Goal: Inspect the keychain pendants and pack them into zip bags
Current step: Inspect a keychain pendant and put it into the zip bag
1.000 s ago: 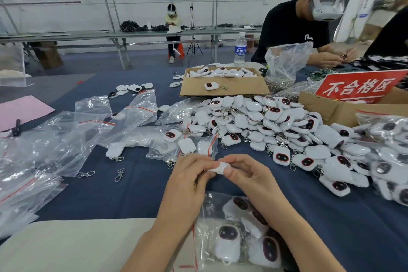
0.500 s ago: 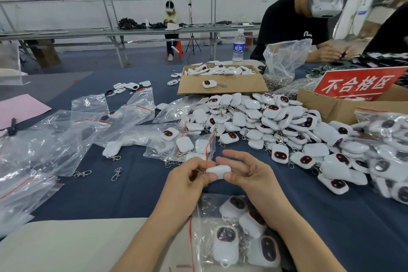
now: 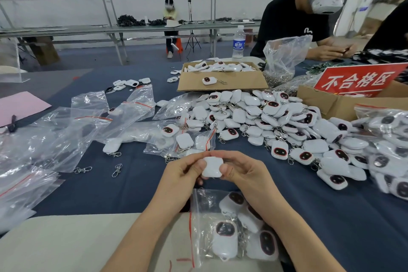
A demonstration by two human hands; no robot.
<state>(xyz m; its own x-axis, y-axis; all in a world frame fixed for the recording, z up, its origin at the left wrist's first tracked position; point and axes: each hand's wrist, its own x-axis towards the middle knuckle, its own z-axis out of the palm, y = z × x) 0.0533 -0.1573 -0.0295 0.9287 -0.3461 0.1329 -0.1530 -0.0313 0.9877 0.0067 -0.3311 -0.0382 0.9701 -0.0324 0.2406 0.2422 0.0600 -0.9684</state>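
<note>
We hold a white pendant [image 3: 212, 166] over the table [image 3: 110, 190]. Our left hand [image 3: 183, 170] and right hand [image 3: 245, 172] both pinch it, fingers [image 3: 225, 169] clamped on its sides. A bag [image 3: 199, 207] of pendants [image 3: 225, 240] lies under our wrists.

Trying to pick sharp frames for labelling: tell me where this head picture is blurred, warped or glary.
Head view: the pendant pinched between the left hand and right hand is sharp; the bagged pendants at the right edge are smeared; wide-angle distortion tilts the metal posts; soft glare lies on the empty zip bags.
</note>
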